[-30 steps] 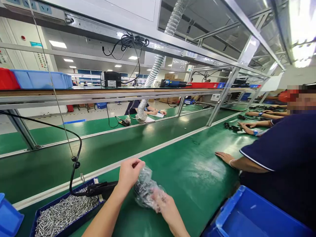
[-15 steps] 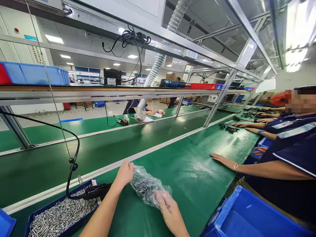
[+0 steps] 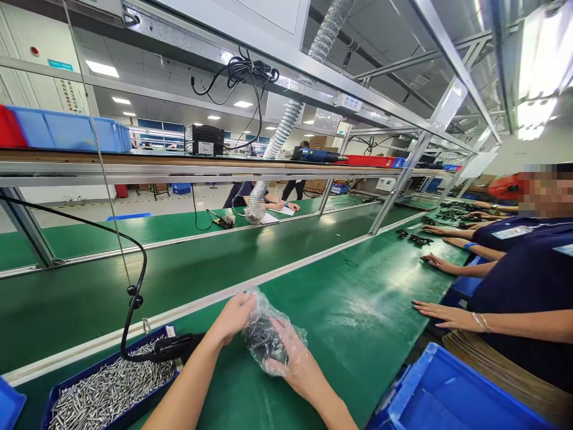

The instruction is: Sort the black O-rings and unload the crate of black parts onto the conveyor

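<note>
I hold a clear plastic bag (image 3: pixel 265 334) of small dark parts just above the green table (image 3: pixel 358 298). My left hand (image 3: pixel 233 318) pinches the bag's upper left edge. My right hand (image 3: pixel 290 352) is pushed inside the bag, its fingers showing through the film around the dark parts. To the left lies a dark blue tray (image 3: pixel 107 391) filled with silver screws, with a black electric screwdriver (image 3: pixel 176 346) resting on its right end, its cable rising upward.
A co-worker in a dark blue shirt sits at right, one hand (image 3: pixel 441 313) flat on the table. More people's hands and black parts (image 3: pixel 418 240) lie farther along. Blue bins stand at the bottom right (image 3: pixel 447 397) and bottom left corner (image 3: pixel 9 403). A conveyor belt (image 3: pixel 179 269) runs behind.
My right hand has gone from under the bag's lower end to inside it. The bag has bunched up between my hands. The co-worker's hand drew back to the right.
</note>
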Motion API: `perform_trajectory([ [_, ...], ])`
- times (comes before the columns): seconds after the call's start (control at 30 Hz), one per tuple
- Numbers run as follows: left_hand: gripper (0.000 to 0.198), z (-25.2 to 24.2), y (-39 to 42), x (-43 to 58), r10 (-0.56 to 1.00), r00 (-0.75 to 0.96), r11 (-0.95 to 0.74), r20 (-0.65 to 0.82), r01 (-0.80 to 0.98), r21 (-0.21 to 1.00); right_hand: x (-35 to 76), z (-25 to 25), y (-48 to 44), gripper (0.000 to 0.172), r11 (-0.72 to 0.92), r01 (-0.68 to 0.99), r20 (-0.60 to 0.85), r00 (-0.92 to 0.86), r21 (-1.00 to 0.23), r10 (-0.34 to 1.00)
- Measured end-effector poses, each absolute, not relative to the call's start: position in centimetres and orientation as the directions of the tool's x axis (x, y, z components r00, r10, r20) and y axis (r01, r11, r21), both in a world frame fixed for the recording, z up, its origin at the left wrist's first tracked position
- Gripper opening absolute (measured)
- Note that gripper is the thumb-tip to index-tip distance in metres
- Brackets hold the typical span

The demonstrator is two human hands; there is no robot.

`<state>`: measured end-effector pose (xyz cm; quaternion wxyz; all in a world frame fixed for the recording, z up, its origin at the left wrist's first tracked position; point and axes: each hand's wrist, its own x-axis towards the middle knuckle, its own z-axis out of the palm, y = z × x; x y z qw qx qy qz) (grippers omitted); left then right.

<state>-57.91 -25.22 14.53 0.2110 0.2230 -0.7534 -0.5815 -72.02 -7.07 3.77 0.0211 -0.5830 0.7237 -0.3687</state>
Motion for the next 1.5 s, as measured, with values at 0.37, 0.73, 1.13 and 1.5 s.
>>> perform_trajectory([
  [0.37, 0.052, 16.9, -23.2, -57.0, -0.558, -0.824, 0.040, 0.101, 0.095, 0.995, -72.1, 2.8, -8.8, 0.085, -0.035, -0.942, 0.549, -0.165, -0.335, -0.819],
  [0.73, 0.057, 17.3, -23.2, -57.2, -0.589, -0.801, -0.181, 0.110, 0.263, 0.948, -71.4, 3.2, -10.0, 0.055, -0.174, -0.966, 0.549, 0.043, -0.189, -0.835],
  [1.13, 0.060, 17.7, -26.1, -56.9, -0.789, -0.606, -0.226, 0.102, 0.441, 0.869, -69.9, 4.0, -10.1, 0.025, -0.093, -0.990, 0.662, -0.003, -0.109, -0.749],
  [1.5, 0.038, 16.9, -31.0, -55.4, -0.986, -0.111, 0.055, 0.124, 0.485, 0.873, -67.6, 4.9, -5.1, 0.039, -0.130, -0.892, 0.427, -0.076, -0.433, -0.901],
])
